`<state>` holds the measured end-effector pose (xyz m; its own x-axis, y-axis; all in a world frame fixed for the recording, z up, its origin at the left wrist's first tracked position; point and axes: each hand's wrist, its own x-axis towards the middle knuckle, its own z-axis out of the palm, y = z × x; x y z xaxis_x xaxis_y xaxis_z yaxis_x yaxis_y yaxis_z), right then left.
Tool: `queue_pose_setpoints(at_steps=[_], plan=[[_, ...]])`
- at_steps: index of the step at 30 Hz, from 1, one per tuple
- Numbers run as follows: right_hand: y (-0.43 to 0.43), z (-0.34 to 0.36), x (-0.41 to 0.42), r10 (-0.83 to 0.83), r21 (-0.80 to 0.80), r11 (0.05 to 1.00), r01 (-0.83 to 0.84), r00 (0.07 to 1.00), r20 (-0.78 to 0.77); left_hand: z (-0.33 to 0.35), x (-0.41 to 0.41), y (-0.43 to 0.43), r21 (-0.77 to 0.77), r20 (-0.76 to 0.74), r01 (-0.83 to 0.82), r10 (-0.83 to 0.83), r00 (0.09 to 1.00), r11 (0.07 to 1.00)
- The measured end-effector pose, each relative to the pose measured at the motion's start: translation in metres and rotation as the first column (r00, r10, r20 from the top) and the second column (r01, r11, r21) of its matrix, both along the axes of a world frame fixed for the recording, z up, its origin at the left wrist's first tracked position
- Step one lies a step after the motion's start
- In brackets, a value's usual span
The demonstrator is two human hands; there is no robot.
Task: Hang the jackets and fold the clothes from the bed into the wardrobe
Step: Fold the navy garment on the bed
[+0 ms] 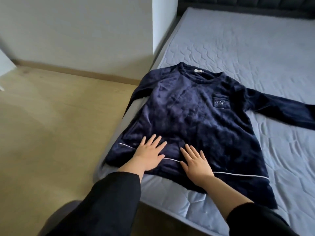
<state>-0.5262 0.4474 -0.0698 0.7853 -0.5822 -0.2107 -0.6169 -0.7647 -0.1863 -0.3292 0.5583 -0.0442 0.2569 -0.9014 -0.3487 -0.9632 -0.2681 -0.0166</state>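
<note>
Both hands flat, palms down, fingers straight and spread, grasping nothing. Left hand (148,155) at lower centre of the frame, pressed on the lower part of the navy velvet top (190,120), just above its thin white piping line (238,174). Right hand (196,163) just beside it to the right, also flat on the fabric, fingertips pointing up the frame, heel of the palm across the piping. Hands close together but apart, both in black sleeves (109,201) coming in from the bottom edge.

Top spread front up on the bed (255,48), filling the middle of the frame, neckline toward the upper centre, hem toward the bottom near the hands. Chest pocket with embroidered monogram (219,102) at right of centre, well above the right hand. One long sleeve (281,111) stretched out to the right edge of the frame; the other hanging over the bed's left edge at centre left. Hem corner reaching the lower right, past the right forearm.

Quilted blue-grey mattress cover under everything. Wooden floor (51,125) across the left half, white wall (76,31) at upper left, dark headboard (247,4) along the top right.
</note>
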Motion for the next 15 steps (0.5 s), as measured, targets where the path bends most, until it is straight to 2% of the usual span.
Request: queue_pose_setpoints(at_steps=[2,4,5,8,10,13,15], plan=[[-0.012,0.013,0.001,-0.065,0.048,0.997,0.058,0.985,0.157,0.007,0.000,-0.009,-0.106,0.036,0.050,-0.046,0.998,0.993],[-0.025,0.020,-0.005,-0.162,-0.037,0.984,0.176,0.959,0.234,0.011,-0.005,-0.020,-0.201,0.065,0.094,-0.082,0.994,0.975],[-0.029,0.021,-0.013,-0.216,-0.078,0.969,0.233,0.960,0.179,0.010,-0.009,-0.021,-0.200,0.070,0.119,-0.107,0.992,0.972],[-0.033,0.010,-0.046,-0.335,-0.113,0.939,0.326,0.939,-0.074,-0.005,-0.013,-0.009,-0.065,0.032,0.138,-0.136,0.990,0.988],[-0.030,0.005,-0.055,-0.370,-0.130,0.924,0.361,0.927,-0.057,-0.010,-0.012,-0.004,-0.074,0.012,0.112,-0.112,0.994,0.991],[-0.031,0.012,-0.042,-0.421,-0.131,0.896,0.424,0.906,0.050,-0.003,-0.003,-0.014,-0.178,-0.037,0.063,-0.070,0.997,0.982],[-0.032,0.018,-0.025,-0.417,-0.111,0.898,0.425,0.905,0.087,0.004,0.007,-0.022,-0.247,0.004,-0.005,0.006,1.000,0.969]])
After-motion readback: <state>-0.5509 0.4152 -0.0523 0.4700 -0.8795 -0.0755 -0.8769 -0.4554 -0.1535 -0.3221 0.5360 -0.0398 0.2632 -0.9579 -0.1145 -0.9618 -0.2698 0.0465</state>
